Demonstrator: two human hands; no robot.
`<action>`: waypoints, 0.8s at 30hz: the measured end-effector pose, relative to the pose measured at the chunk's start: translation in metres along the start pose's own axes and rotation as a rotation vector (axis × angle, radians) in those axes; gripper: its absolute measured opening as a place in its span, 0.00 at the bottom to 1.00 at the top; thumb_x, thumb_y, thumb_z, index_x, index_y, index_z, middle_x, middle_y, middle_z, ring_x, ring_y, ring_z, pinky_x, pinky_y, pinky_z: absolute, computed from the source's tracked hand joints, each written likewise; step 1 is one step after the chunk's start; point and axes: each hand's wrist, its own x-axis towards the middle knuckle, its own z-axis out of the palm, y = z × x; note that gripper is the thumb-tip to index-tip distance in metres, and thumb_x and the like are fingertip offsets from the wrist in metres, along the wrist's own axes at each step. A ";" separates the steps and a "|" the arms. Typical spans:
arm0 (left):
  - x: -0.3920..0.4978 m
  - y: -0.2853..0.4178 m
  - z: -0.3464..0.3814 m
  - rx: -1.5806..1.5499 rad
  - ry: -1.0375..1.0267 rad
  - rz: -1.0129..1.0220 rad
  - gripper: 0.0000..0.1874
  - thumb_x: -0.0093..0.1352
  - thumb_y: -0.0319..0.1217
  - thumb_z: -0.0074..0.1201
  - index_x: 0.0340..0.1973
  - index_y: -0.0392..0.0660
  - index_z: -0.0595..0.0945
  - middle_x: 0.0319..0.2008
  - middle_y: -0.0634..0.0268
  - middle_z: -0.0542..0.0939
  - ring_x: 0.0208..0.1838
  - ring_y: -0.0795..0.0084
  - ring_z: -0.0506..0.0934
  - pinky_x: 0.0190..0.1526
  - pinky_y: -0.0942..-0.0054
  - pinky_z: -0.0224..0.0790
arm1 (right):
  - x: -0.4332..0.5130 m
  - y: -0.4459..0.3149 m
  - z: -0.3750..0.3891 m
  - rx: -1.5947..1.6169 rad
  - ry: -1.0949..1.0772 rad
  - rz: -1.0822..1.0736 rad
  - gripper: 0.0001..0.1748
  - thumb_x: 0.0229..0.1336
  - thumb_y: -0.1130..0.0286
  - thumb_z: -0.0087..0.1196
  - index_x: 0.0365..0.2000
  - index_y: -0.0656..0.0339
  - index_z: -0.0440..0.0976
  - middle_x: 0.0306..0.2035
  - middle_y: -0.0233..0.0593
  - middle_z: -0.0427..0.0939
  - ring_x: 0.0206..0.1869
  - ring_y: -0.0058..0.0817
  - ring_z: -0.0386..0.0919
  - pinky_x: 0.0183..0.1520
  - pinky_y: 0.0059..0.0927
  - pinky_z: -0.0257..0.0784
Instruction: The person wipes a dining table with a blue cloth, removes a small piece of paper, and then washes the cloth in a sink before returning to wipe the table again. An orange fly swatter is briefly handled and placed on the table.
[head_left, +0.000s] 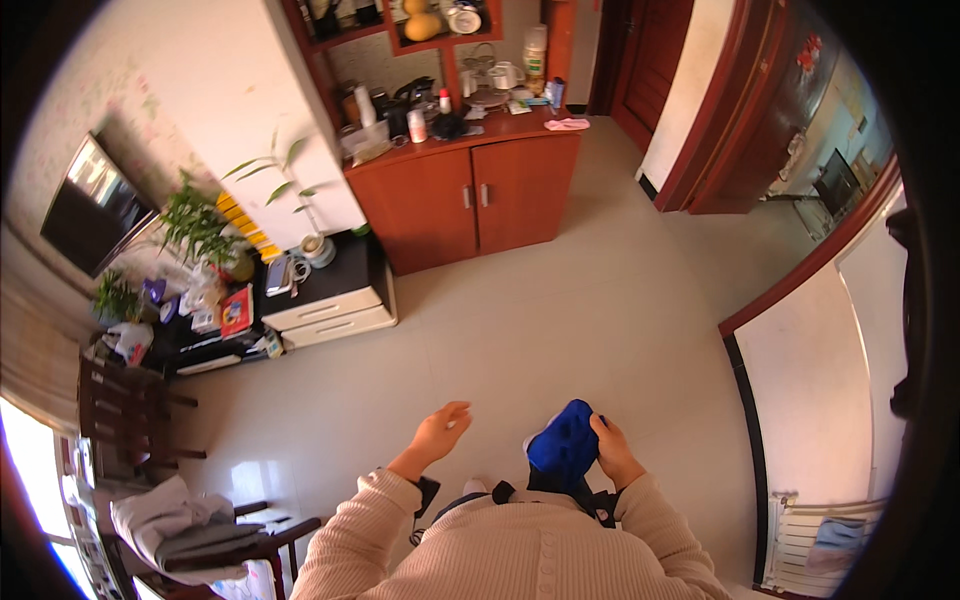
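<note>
A bunched blue cloth (564, 444) hangs from my right hand (615, 450), whose thumb and fingers pinch its right edge. The cloth is in front of my waist and partly covers a foot below it. My left hand (439, 435) is raised to the left of the cloth, apart from it, with fingers slightly bent and nothing in them. A dark flat object (427, 493) shows beside my left wrist; I cannot tell what it is. Below both hands lies the pale tiled floor (495, 360).
Ahead stands a reddish wooden cabinet (442, 202) crowded with bottles and jars. To the left are a low TV stand (322, 307) and potted plants (199, 225). A wooden armchair (277, 540) draped with clothes is at lower left. A white radiator (802, 547) stands at lower right.
</note>
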 end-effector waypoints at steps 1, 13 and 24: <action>0.030 0.027 0.008 -0.005 -0.058 0.041 0.20 0.68 0.41 0.49 0.53 0.46 0.73 0.47 0.56 0.79 0.51 0.59 0.77 0.52 0.67 0.68 | 0.017 -0.012 -0.008 0.051 0.043 0.008 0.26 0.64 0.59 0.46 0.54 0.71 0.64 0.50 0.42 0.73 0.50 0.29 0.72 0.54 0.28 0.67; 0.293 0.211 0.089 0.043 -0.279 0.119 0.18 0.71 0.39 0.46 0.52 0.44 0.73 0.48 0.56 0.78 0.53 0.62 0.76 0.54 0.67 0.66 | 0.202 -0.246 -0.122 -0.010 0.063 -0.108 0.24 0.67 0.58 0.39 0.56 0.63 0.64 0.53 0.41 0.70 0.51 0.28 0.70 0.53 0.28 0.65; 0.543 0.296 0.117 -0.019 -0.258 0.178 0.18 0.69 0.38 0.48 0.50 0.43 0.76 0.47 0.56 0.79 0.52 0.60 0.76 0.54 0.67 0.67 | 0.395 -0.434 -0.161 0.170 -0.061 -0.193 0.25 0.69 0.58 0.34 0.58 0.64 0.60 0.54 0.42 0.68 0.57 0.33 0.67 0.60 0.34 0.61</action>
